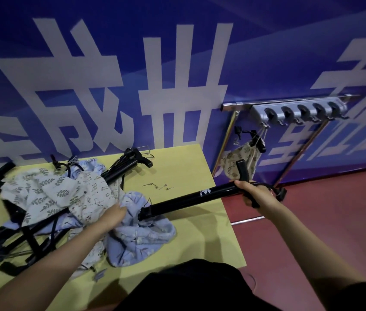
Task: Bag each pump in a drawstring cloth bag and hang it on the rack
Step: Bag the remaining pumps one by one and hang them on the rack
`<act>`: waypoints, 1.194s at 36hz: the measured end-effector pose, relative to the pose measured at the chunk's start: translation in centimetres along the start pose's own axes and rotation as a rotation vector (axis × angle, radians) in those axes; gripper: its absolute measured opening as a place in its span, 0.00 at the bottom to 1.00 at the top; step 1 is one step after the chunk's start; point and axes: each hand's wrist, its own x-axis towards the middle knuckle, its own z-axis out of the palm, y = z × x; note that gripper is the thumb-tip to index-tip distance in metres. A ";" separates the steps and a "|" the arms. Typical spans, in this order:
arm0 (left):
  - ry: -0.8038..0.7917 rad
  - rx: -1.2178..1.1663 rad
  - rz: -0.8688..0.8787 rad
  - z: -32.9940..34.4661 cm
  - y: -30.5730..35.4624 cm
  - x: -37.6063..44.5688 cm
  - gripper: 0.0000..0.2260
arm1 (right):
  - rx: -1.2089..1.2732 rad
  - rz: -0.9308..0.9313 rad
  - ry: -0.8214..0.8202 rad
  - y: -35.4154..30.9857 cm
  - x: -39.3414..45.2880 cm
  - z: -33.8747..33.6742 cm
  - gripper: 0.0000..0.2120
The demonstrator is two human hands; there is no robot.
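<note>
Black pump [191, 196] is in your right hand [254, 194], fingers wrapped round the barrel just below the T-handle. Handle end hangs out past the table [188, 167] edge, over the red floor; foot end points into the blue bag [146, 234] lying on the table. Your left hand [114, 215] rests on the cloth heap, fingers down in the fabric between the bear-print bag [92, 194] and the blue one. Can't tell if they pinch anything or just press.

More pumps [123, 164] lie tangled under the leaf-print bag [36, 191] at left. One bagged pump [242, 153] already hangs from the rack [298, 111], leftmost hook; other hooks look free.

Risks from here, as I judge it:
- Bag mouth isn't held open. Push the pump in now and the foot likely catches a fold and bunches the cloth instead of going in.
- Foot's wire stand could snag fabric or a drawstring.
- Most of the pump's weight sits off the table edge. Loosen your grip and it tips to the floor.
- Pulling the blue bag may drag the bear-print one and hoses with it; they overlap.
- Small metal needles [159, 186] lie loose near the barrel; a sweep could knock them off.
</note>
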 end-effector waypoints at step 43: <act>-0.369 -0.905 0.202 -2.8 8.6 -6.3 0.15 | -0.184 -0.356 -0.268 -4.0 -4.8 7.1 0.09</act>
